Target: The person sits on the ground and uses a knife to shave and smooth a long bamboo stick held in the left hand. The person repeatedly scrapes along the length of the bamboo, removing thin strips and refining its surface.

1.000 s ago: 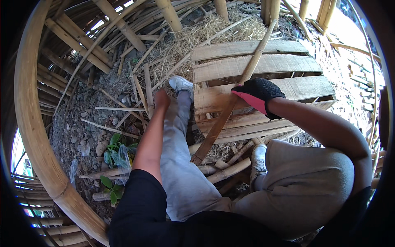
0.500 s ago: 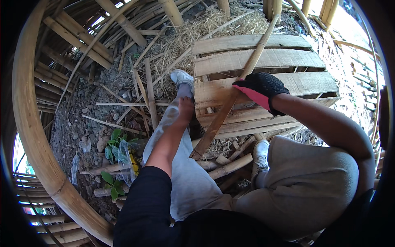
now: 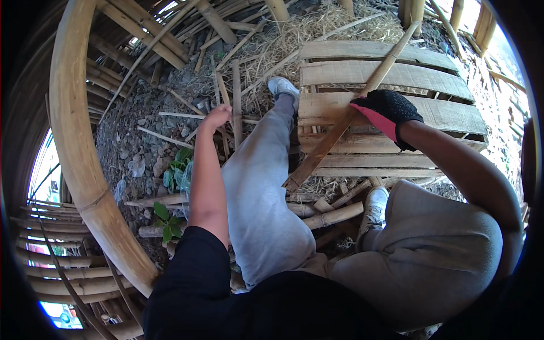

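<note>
My right hand (image 3: 387, 113), in a black glove with a pink palm, is closed round a long split bamboo strip (image 3: 327, 145). The strip lies slantwise across a slatted wooden crate (image 3: 453, 112), its near end sticking out past the crate's left front corner. My left hand (image 3: 217, 118) is bare and hangs left of my outstretched leg, over loose bamboo pieces (image 3: 237, 102). Its fingers look curled in; whatever is in them, if anything, is hidden. The left hand is apart from the crate and the strip.
A thick curved bamboo pole (image 3: 79, 130) runs down the left side. Dry straw (image 3: 323, 25) lies behind the crate, bamboo offcuts (image 3: 334, 216) in front of it. Green leaves (image 3: 164, 222) grow from the stony ground (image 3: 133, 133). My shoes (image 3: 283, 86) flank the crate's front left corner.
My left hand has moved left, off my leg, to over the loose bamboo pieces. The view has shifted left. My right hand keeps its grip on the strip.
</note>
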Available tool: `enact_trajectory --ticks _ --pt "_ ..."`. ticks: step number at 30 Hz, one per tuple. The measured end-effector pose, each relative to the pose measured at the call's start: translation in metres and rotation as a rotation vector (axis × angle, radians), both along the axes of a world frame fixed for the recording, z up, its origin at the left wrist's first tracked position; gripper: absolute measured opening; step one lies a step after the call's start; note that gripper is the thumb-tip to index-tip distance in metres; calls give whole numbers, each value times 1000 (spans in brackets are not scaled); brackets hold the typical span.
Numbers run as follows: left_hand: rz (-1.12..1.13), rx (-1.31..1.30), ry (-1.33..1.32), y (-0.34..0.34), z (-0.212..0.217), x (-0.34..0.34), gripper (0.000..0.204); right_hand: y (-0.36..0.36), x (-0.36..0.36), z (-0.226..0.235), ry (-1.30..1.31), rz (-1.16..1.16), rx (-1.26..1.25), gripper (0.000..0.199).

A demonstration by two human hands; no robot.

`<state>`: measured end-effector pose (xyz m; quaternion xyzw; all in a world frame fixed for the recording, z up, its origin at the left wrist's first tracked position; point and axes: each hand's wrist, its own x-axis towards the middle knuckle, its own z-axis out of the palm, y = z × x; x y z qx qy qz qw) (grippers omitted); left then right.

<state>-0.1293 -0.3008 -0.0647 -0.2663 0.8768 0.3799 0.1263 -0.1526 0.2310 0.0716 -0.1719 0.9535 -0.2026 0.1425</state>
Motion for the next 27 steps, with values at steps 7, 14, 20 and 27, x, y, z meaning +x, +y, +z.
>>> enact_trajectory --ticks 7,14,20,27 --pt "296 -13 -433 -35 -47 136 42 -8 16 23 58 5 80 50" --pt "178 -508 -277 35 -141 211 47 0 13 14 104 10 68 56" --pt "286 -513 29 41 -173 181 41 -1 13 6 149 46 8 57" --pt "368 -521 -203 5 -193 145 40 1 13 7 101 42 -32 58"
